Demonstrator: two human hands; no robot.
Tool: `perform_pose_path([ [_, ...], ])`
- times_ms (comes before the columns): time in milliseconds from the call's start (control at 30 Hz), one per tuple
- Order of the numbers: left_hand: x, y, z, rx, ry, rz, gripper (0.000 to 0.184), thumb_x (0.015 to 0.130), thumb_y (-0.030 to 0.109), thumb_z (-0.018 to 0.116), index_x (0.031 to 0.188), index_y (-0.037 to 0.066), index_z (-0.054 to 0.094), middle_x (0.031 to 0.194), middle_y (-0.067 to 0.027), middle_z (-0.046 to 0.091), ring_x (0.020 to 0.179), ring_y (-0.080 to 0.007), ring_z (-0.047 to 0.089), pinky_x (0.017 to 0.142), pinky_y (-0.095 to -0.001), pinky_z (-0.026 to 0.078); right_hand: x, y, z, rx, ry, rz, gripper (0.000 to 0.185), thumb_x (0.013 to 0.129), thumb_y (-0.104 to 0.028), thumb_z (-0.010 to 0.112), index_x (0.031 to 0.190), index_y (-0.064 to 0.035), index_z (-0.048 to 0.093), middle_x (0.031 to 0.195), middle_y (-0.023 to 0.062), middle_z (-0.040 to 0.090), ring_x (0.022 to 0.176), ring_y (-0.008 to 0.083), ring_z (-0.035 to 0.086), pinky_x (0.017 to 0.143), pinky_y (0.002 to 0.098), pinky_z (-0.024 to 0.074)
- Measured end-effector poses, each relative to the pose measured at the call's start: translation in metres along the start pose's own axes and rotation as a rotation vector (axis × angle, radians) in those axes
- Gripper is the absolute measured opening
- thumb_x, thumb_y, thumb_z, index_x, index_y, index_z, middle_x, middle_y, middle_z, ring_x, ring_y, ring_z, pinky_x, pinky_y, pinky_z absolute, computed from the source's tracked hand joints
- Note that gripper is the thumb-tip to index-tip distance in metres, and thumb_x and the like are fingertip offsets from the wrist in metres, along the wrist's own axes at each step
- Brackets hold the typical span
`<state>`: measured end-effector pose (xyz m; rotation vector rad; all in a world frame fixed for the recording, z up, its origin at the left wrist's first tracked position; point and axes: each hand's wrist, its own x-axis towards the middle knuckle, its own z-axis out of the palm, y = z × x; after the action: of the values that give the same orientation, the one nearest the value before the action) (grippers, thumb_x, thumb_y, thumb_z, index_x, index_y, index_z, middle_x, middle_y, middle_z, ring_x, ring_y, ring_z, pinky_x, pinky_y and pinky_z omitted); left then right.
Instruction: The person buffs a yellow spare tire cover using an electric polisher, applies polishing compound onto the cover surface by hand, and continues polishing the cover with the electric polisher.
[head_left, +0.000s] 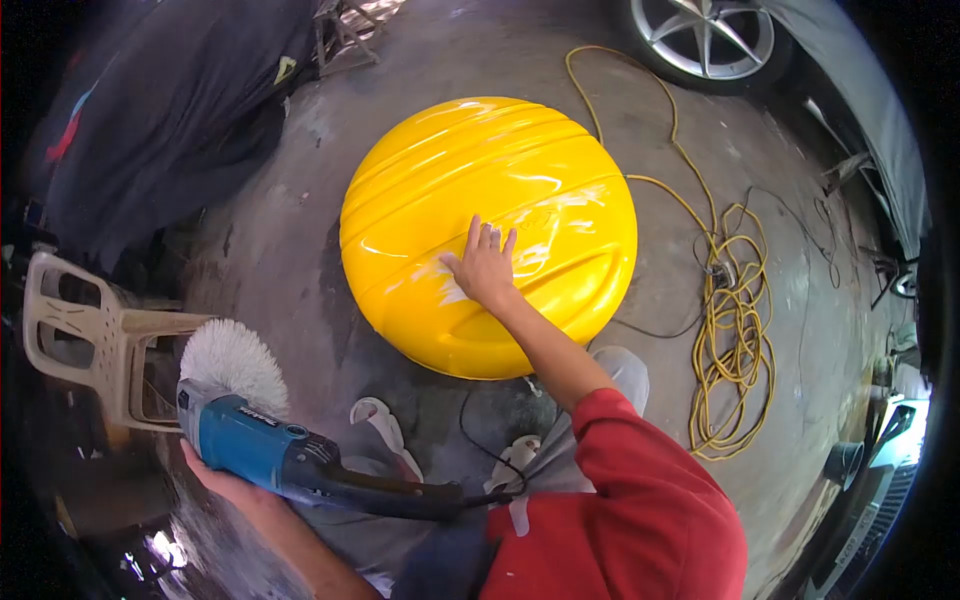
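Observation:
A blue and black electric polisher (250, 440) with a fluffy white wool pad (235, 365) rests in my left hand (222, 480), which cups its body from below. Most of that hand's fingers are hidden under the tool. In front of me is a large glossy yellow panel (430, 220), possibly a car hood, with long raised ridges and whitish smears. My right hand (485, 265) lies on its middle with the fingers spread, holding nothing. The polisher's dark cord (465, 420) runs from its rear handle past my feet.
A coiled yellow extension cord (735, 340) lies on the concrete floor right of the panel. A beige plastic chair (110, 330) stands at left, near the polisher. A car wheel (705, 40) is at the top right. Dark cloth (190, 120) drapes something at upper left.

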<state>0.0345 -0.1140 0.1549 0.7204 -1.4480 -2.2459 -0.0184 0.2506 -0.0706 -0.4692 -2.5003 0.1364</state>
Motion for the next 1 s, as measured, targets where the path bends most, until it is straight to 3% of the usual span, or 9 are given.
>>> perform_pose_path([
  [67, 0.005, 0.002, 0.005, 0.008, 0.01, -0.002, 0.059, 0.092, 0.047, 0.051, 0.131, 0.004, 0.051, 0.129, -0.0137, 0.056, 0.116, -0.0292, 0.055, 0.1, -0.0412, 0.045, -0.003, -0.012, -0.014, -0.045, -0.561, -0.149, 0.084, 0.091, -0.056, 0.05, 0.146, 0.0046, 0.029, 0.114, 0.0243, 0.062, 0.107, 0.0293, 0.06, 0.108, 0.0622, 0.0237],
  [300, 0.005, 0.003, -0.001, -0.043, 0.07, -0.071, 0.058, 0.091, 0.048, 0.052, 0.128, 0.003, 0.052, 0.123, -0.0157, 0.059, 0.11, -0.0319, 0.058, 0.097, -0.0442, 0.046, 0.017, 0.081, 0.035, -0.054, -0.436, 0.248, 0.061, 0.095, -0.051, 0.048, 0.127, 0.0003, 0.055, 0.141, 0.02, 0.045, 0.124, 0.0349, 0.049, 0.101, 0.0721, 0.0248],
  [367, 0.006, 0.002, 0.001, -0.013, 0.103, -0.036, 0.058, 0.092, 0.048, 0.052, 0.128, 0.003, 0.052, 0.122, -0.0156, 0.06, 0.109, -0.032, 0.059, 0.096, -0.044, 0.047, -0.006, 0.064, 0.024, -0.049, -0.373, -0.202, 0.063, 0.093, -0.054, 0.049, 0.128, -0.0019, 0.055, 0.139, 0.02, 0.047, 0.123, 0.0365, 0.05, 0.103, 0.071, 0.0242],
  [467, 0.004, 0.002, -0.002, -0.029, 0.022, -0.056, 0.056, 0.092, 0.046, 0.052, 0.127, 0.003, 0.053, 0.123, -0.0135, 0.059, 0.109, -0.0288, 0.059, 0.096, -0.0411, 0.047, 0.001, 0.006, -0.012, 0.407, -0.94, -0.184, 0.066, 0.088, -0.059, 0.052, 0.126, -0.0059, 0.058, 0.137, 0.0196, 0.05, 0.127, 0.0362, 0.046, 0.107, 0.0694, 0.0206],
  [567, 0.01, -0.001, -0.004, -0.037, 0.031, -0.018, 0.055, 0.092, 0.045, 0.052, 0.128, 0.004, 0.053, 0.123, -0.0134, 0.059, 0.109, -0.028, 0.059, 0.096, -0.0404, 0.048, -0.043, -0.056, 0.039, -0.022, -0.327, -0.001, 0.065, 0.089, -0.06, 0.05, 0.127, -0.0078, 0.058, 0.135, 0.0181, 0.053, 0.129, 0.0335, 0.045, 0.109, 0.0688, 0.0166],
  [633, 0.016, -0.003, -0.008, -0.057, -0.08, -0.064, 0.054, 0.093, 0.044, 0.051, 0.128, 0.004, 0.053, 0.123, -0.0131, 0.058, 0.11, -0.0274, 0.059, 0.096, -0.0399, 0.047, -0.072, -0.103, 0.023, 0.015, -0.438, -0.306, 0.062, 0.089, -0.057, 0.053, 0.127, -0.0092, 0.059, 0.132, 0.016, 0.056, 0.126, 0.0344, 0.049, 0.108, 0.0674, 0.0182],
  [700, 0.015, -0.002, -0.003, -0.044, -0.067, -0.076, 0.053, 0.093, 0.043, 0.051, 0.128, 0.004, 0.053, 0.123, -0.013, 0.058, 0.111, -0.0272, 0.058, 0.096, -0.0396, 0.047, -0.063, -0.139, -0.034, 0.378, -1.199, -0.232, 0.069, 0.084, -0.057, 0.06, 0.13, -0.0058, 0.054, 0.135, 0.0161, 0.053, 0.128, 0.0349, 0.047, 0.108, 0.0654, 0.0222],
  [800, 0.017, -0.002, 0.002, -0.035, -0.058, -0.076, 0.053, 0.093, 0.043, 0.05, 0.128, 0.003, 0.053, 0.124, -0.0127, 0.058, 0.111, -0.027, 0.058, 0.096, -0.0391, 0.047, -0.09, -0.118, -0.055, 0.566, -0.723, -0.002, 0.07, 0.082, -0.057, 0.062, 0.128, -0.0044, 0.055, 0.134, 0.0159, 0.054, 0.126, 0.0354, 0.048, 0.107, 0.066, 0.0221],
  [1000, 0.018, -0.001, 0.008, -0.049, -0.119, -0.132, 0.054, 0.093, 0.044, 0.051, 0.128, 0.003, 0.053, 0.124, -0.0132, 0.058, 0.111, -0.0263, 0.058, 0.096, -0.038, 0.047, -0.101, -0.059, -0.036, -0.234, -0.489, 0.312, 0.08, 0.084, -0.058, 0.059, 0.139, -0.0023, 0.044, 0.145, 0.0174, 0.042, 0.137, 0.0319, 0.037, 0.107, 0.0655, 0.0231],
])
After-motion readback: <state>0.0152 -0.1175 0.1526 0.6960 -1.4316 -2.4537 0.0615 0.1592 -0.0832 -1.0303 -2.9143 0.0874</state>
